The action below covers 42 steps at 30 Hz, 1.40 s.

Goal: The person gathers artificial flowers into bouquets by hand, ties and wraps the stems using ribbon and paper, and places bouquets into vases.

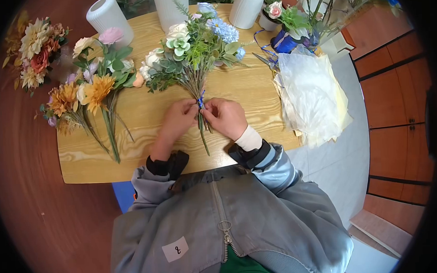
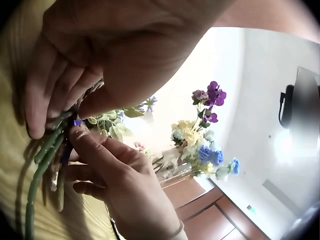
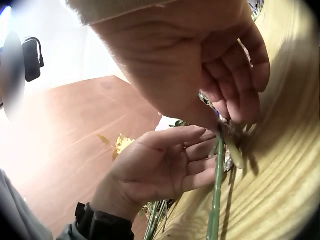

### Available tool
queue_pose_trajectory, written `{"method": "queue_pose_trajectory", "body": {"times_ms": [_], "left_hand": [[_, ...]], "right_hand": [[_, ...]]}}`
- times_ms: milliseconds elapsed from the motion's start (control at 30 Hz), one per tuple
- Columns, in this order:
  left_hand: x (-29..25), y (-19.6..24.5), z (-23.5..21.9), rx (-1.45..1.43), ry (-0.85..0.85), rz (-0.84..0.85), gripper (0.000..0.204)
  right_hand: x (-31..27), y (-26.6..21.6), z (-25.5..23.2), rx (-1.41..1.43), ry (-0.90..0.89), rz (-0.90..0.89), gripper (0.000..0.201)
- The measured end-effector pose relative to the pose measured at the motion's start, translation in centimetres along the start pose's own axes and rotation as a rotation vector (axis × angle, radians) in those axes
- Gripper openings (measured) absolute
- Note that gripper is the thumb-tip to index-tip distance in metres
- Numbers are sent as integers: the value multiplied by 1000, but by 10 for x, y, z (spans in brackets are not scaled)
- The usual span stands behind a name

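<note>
A bouquet (image 1: 194, 65) of white, blue and green artificial flowers lies on the table, its stems (image 1: 202, 125) pointing toward the person. Blue ribbon (image 1: 200, 102) is wound round the stems between both hands. My left hand (image 1: 179, 119) holds the stems from the left, thumb and fingers at the ribbon. From the right, my right hand (image 1: 226, 118) pinches at the ribbon with thumb and curled forefinger. The left wrist view shows a bit of the blue ribbon (image 2: 77, 122) by the right thumb; the hands hide most of the binding. Green stem ends (image 3: 215, 200) stick out below the right hand.
Loose orange and pink flowers (image 1: 97, 92) lie at the left of the wooden table (image 1: 145, 103). White vases (image 1: 109, 20) stand along the back. At the right are scissors (image 1: 262, 59), a blue ribbon spool (image 1: 285, 41) and a stack of translucent wrapping sheets (image 1: 313, 97) over the edge.
</note>
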<state>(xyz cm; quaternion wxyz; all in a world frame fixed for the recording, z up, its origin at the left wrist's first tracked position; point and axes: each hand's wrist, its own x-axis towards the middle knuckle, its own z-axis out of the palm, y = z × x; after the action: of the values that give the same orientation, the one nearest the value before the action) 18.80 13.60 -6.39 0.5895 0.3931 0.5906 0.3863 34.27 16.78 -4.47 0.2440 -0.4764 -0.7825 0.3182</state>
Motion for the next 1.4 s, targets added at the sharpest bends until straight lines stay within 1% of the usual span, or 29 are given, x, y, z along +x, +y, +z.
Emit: {"method": "queue_pose_trajectory", "body": {"times_ms": [33, 67, 100, 167, 300, 367, 400, 467, 500, 533, 567, 600, 667, 700, 767, 800, 867, 900, 967, 1000, 1067, 1100, 1167, 1200, 1267, 1300, 1367, 1400], "left_hand": [[2, -8, -1, 172, 112, 106, 24], [0, -4, 1, 343, 224, 215, 25], [-4, 0, 4, 349, 218, 216, 25], [-10, 14, 11, 567, 293, 191, 24], [-3, 12, 17, 616, 274, 174, 25], [-1, 11, 16, 721, 288, 186, 23], [0, 11, 15, 724, 285, 188, 23], [3, 9, 11, 723, 213, 237, 20], [6, 4, 8, 724, 215, 235, 20], [10, -3, 4, 527, 129, 192, 17], [9, -2, 2, 330, 47, 149, 15], [7, 1, 0, 329, 58, 145, 15], [-1, 12, -3, -143, -141, 51, 13], [-5, 16, -3, -145, -132, 51, 13], [-10, 22, -4, -357, -204, 52, 11], [-10, 22, -6, -357, -201, 54, 11], [-11, 21, -9, -522, -273, 155, 11], [-10, 20, -11, -523, -272, 155, 11], [-6, 17, -14, -622, -290, 254, 10], [-4, 13, -15, -623, -290, 256, 10], [-1, 7, -16, -536, -20, 106, 11], [-3, 4, -12, -539, -19, 105, 11], [-8, 0, 3, 51, 127, 114, 17], [-11, 6, 7, 52, 126, 111, 17], [-18, 21, 10, 70, -65, 25, 22], [-15, 14, 8, 69, -62, 24, 22], [-5, -4, 3, 146, -90, 63, 34], [-7, -1, 2, 146, -89, 64, 34]], "right_hand": [[0, 1, 0, -16, 7, -8, 15], [-1, 1, 0, -14, 14, -3, 15], [-1, 1, 0, 3, 14, -1, 15], [-2, 1, 0, 17, 32, 10, 14], [-5, 7, 6, 95, 87, -17, 12], [-6, 9, 7, 144, 43, 4, 11], [-7, 11, 8, 145, 48, 6, 11], [-8, 16, 8, 252, 19, 32, 14], [-7, 19, 9, 253, 17, 32, 14], [-6, 22, 9, 310, -15, 57, 13], [-4, 24, 10, 367, -49, 80, 12], [-3, 26, 11, 371, -59, 75, 12], [-1, 27, 11, 353, -59, 93, 10], [0, 26, 12, 355, -66, 88, 10], [0, 25, 13, 328, -45, 63, 9], [1, 23, 12, 328, -47, 60, 9], [0, 20, 9, 175, -17, -15, 9], [0, 21, 9, 174, -19, -15, 9], [1, 25, 7, 35, 86, -166, 8], [2, 27, 4, 34, 85, -168, 8], [5, 25, -5, 726, -322, 169, 11], [4, 18, -8, 724, -324, 170, 11], [0, -1, -17, 1068, -286, 32, 12], [-3, -8, -20, 1069, -286, 35, 12], [-7, -18, -24, 975, -346, -129, 12], [-6, -16, -23, 976, -349, -129, 12], [-2, -5, -19, 1171, -202, 49, 16], [0, 4, -15, 1171, -202, 48, 16]]}}
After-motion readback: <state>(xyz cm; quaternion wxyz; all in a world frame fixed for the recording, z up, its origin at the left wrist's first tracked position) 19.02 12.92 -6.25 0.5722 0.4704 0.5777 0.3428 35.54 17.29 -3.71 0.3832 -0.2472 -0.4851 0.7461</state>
